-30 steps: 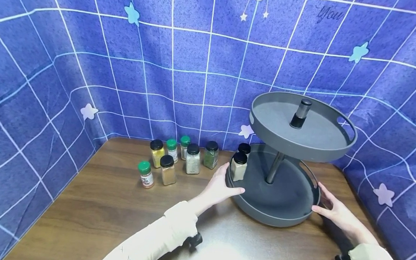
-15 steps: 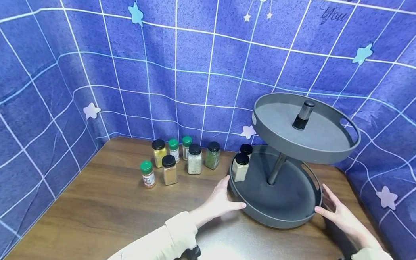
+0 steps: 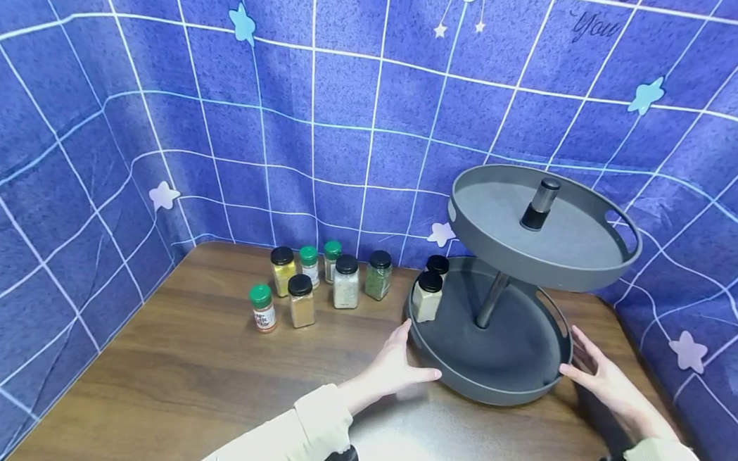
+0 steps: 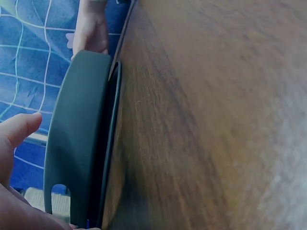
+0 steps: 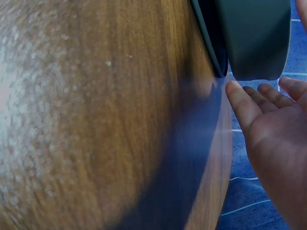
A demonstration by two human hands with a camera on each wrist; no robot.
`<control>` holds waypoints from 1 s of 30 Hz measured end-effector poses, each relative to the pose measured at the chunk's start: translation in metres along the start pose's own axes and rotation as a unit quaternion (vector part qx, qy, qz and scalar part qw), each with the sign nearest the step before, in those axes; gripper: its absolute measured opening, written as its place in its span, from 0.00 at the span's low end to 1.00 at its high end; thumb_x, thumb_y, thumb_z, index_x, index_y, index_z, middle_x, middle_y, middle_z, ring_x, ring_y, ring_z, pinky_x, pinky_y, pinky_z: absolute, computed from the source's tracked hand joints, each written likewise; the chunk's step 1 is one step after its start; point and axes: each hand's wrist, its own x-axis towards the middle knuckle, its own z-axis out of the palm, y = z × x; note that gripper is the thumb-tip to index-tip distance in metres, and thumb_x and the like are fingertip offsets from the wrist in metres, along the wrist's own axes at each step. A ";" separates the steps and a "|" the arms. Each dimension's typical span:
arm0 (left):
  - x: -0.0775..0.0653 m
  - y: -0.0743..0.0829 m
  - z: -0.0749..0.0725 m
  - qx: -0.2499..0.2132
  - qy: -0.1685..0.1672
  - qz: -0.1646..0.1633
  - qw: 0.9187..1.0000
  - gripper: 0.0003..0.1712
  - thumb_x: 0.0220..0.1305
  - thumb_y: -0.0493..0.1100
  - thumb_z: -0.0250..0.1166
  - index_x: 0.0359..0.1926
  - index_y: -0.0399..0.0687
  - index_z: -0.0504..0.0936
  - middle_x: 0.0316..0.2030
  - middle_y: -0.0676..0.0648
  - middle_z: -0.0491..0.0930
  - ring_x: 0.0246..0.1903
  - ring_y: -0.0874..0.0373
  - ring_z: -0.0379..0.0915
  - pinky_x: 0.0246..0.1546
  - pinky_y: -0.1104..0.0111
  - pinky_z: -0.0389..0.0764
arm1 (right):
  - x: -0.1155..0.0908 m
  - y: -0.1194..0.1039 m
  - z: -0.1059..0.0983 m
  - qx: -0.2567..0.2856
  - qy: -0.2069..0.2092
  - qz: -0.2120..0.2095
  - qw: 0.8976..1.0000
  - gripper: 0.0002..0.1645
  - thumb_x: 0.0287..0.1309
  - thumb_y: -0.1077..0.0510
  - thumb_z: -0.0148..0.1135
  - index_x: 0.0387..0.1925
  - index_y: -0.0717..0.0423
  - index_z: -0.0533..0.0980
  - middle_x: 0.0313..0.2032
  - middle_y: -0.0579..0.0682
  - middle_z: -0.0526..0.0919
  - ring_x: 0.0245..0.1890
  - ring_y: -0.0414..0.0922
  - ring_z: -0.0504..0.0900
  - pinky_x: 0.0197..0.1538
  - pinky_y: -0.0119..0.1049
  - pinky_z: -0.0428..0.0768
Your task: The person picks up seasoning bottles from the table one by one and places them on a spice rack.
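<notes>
A grey two-tier round tray stand (image 3: 492, 387) stands at the right of the table, its upper tray (image 3: 544, 264) on a central post. Two black-capped spice jars sit at the left of the lower tray; the nearer jar (image 3: 427, 306) holds pale powder. My left hand (image 3: 392, 369) is at the lower tray's front left, fingertips at its outer wall and thumb spread. In the left wrist view its fingers lie near the handle cutout. My right hand (image 3: 610, 383) has extended fingers against the right side of that wall, below the other handle hole.
Several spice jars stand left of the tray stand, among them a green-capped jar (image 3: 262, 310), a tan-powder jar (image 3: 302, 302) and a green-herb jar (image 3: 378, 277). A blue patterned curtain (image 3: 350, 116) hangs behind and along both sides of the wooden table (image 3: 208, 376).
My left hand has slid along the lower tray's wall toward the front. My right hand stays at the right side. The head view has shifted slightly; the jars keep their places.
</notes>
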 end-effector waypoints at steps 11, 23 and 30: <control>0.002 0.001 0.000 -0.013 -0.004 -0.008 1.000 0.63 0.42 0.53 0.76 0.72 0.37 0.49 0.70 0.35 0.53 0.69 0.41 0.50 0.67 0.50 0.57 | 0.000 -0.001 0.000 -0.023 0.008 0.002 1.000 0.46 0.64 0.60 0.55 0.72 0.62 0.39 0.68 0.75 0.47 0.66 0.41 0.58 0.49 0.10 0.63; 0.012 -0.001 -0.004 -0.030 -0.009 -0.013 0.999 0.65 0.42 0.50 0.77 0.72 0.37 0.46 0.70 0.34 0.52 0.69 0.40 0.49 0.67 0.50 0.56 | 0.003 -0.002 0.002 -0.020 0.000 0.013 1.000 0.49 0.64 0.60 0.56 0.72 0.63 0.36 0.67 0.76 0.46 0.62 0.76 0.51 0.48 0.09 0.61; 0.020 -0.003 -0.004 -0.056 -0.013 -0.013 0.998 0.66 0.41 0.49 0.77 0.72 0.34 0.45 0.70 0.32 0.50 0.69 0.40 0.47 0.68 0.50 0.54 | 0.003 0.000 0.002 -0.020 0.003 0.019 1.000 0.49 0.64 0.59 0.56 0.72 0.62 0.36 0.67 0.75 0.47 0.61 0.75 0.51 0.47 0.09 0.60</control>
